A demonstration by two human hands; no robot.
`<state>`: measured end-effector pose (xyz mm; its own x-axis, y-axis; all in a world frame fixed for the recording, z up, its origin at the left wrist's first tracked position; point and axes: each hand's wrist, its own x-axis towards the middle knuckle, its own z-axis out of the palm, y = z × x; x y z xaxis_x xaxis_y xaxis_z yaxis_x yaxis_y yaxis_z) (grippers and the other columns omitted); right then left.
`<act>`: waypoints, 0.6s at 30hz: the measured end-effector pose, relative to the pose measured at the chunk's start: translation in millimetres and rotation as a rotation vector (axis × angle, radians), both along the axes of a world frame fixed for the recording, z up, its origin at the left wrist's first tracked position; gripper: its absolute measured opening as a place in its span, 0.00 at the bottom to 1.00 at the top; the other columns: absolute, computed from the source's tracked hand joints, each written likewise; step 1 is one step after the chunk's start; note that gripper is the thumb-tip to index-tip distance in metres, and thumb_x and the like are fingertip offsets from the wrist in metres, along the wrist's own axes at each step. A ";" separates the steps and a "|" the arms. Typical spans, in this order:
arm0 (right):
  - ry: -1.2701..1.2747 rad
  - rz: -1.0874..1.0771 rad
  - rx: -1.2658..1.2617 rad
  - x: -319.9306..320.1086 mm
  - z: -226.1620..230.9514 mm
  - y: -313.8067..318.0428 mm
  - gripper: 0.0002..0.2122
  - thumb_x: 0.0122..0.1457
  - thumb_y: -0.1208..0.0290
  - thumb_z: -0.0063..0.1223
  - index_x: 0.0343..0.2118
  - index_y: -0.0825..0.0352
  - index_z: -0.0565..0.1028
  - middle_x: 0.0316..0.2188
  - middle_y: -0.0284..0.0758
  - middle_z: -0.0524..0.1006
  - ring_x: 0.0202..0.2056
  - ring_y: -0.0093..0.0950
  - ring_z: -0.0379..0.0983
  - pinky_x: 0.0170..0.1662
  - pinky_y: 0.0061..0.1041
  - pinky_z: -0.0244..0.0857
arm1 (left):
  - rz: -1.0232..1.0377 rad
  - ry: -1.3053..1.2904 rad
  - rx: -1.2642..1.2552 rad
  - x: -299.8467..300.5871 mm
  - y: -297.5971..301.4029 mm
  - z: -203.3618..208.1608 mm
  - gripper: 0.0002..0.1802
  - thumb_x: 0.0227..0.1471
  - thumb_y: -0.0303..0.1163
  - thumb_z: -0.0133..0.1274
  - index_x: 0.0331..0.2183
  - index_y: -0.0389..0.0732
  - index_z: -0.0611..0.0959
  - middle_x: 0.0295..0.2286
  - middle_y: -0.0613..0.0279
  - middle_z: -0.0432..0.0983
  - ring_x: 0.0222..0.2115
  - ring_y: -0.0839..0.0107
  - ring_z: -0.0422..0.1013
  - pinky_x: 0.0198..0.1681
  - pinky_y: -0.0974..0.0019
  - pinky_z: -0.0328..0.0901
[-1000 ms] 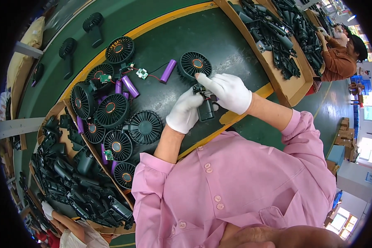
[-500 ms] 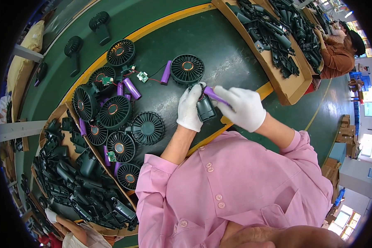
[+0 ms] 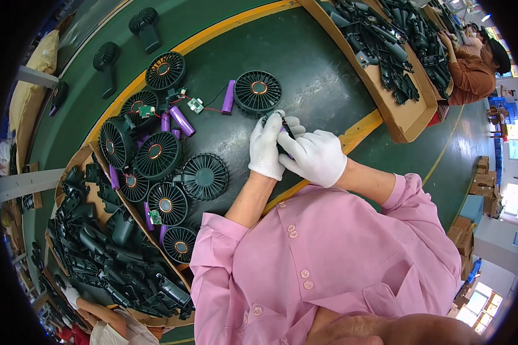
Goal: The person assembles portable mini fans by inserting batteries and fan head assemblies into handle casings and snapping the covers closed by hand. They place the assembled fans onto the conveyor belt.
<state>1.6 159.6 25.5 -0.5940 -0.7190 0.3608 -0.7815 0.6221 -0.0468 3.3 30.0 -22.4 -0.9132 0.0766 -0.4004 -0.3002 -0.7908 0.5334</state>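
right hand (image 3: 317,156) nearer left hand (image 3: 265,148)

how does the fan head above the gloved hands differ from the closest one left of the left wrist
The upper fan head shows a coppery ring at its centre; the lower fan head shows a plain dark disc. The upper one sits by the left hand; the lower one lies farther off, to that hand's left. Both are round, dark and ribbed.

Centre: white-gloved left hand (image 3: 266,146) and right hand (image 3: 317,156) around dark part (image 3: 288,129), mostly hidden; fan head (image 3: 258,92) just above. Left of centre: clustered fans (image 3: 155,152), purple cells (image 3: 182,120). Upper right: cardboard box (image 3: 411,125), black pieces (image 3: 392,57).
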 end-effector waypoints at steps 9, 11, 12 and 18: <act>-0.272 0.091 0.126 -21.0 34.9 4.9 0.21 0.41 0.58 0.65 0.37 0.62 0.71 0.18 0.32 0.74 0.21 0.31 0.75 0.25 0.29 0.67 | 0.024 -0.057 -0.031 0.9 3.5 10.7 0.12 0.55 0.35 0.50 0.37 0.38 0.74 0.29 0.58 0.76 0.28 0.72 0.71 0.33 0.69 0.67; -0.267 0.097 0.109 -24.7 39.0 1.8 0.19 0.41 0.57 0.64 0.32 0.62 0.71 0.19 0.33 0.74 0.21 0.32 0.75 0.25 0.29 0.67 | 0.072 -0.022 -0.094 0.0 6.6 9.0 0.11 0.55 0.35 0.50 0.36 0.38 0.74 0.28 0.60 0.75 0.27 0.74 0.70 0.31 0.71 0.66; -0.289 0.093 0.223 -27.6 42.8 0.3 0.18 0.41 0.56 0.64 0.29 0.62 0.71 0.18 0.33 0.74 0.21 0.32 0.75 0.25 0.29 0.67 | 0.075 -0.037 -0.094 -2.0 8.2 9.0 0.11 0.55 0.35 0.50 0.36 0.38 0.73 0.27 0.61 0.75 0.26 0.76 0.69 0.30 0.72 0.65; -0.487 0.105 0.602 -41.5 50.8 -19.5 0.16 0.41 0.55 0.62 0.23 0.63 0.76 0.23 0.39 0.76 0.25 0.36 0.77 0.27 0.33 0.69 | 0.113 -0.014 -0.256 -2.7 11.1 -4.7 0.11 0.55 0.36 0.51 0.34 0.38 0.74 0.26 0.64 0.74 0.26 0.79 0.67 0.32 0.73 0.63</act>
